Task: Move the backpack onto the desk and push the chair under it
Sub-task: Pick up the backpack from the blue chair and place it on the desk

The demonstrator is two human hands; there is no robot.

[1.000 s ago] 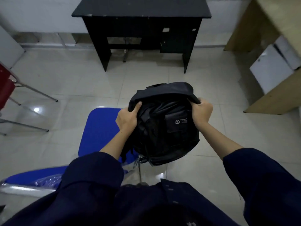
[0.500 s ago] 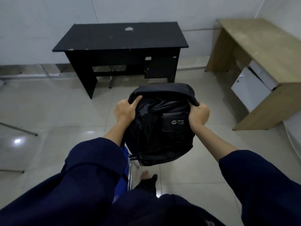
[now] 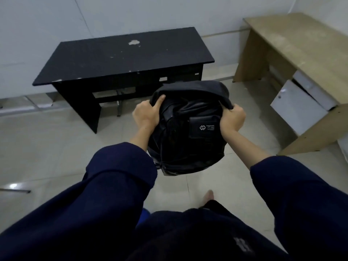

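Note:
A black backpack [image 3: 188,129] with a small logo patch hangs in the air in front of me, above the tiled floor. My left hand [image 3: 146,114] grips its upper left edge and my right hand [image 3: 232,119] grips its upper right edge. The black desk [image 3: 124,55] stands against the white wall just beyond the backpack, its top bare apart from chipped patches. Of the blue chair only a sliver [image 3: 144,216] shows under my left sleeve, close to my body.
A light wooden desk [image 3: 301,51] with a white drawer unit [image 3: 295,108] stands at the right. A metal chair leg [image 3: 15,190] lies at the left edge. My foot [image 3: 209,195] is on the tiled floor between me and the black desk.
I have moved toward the black desk with the backpack held in both hands. The blue chair has dropped out of view behind and below me, and the desk looms larger.

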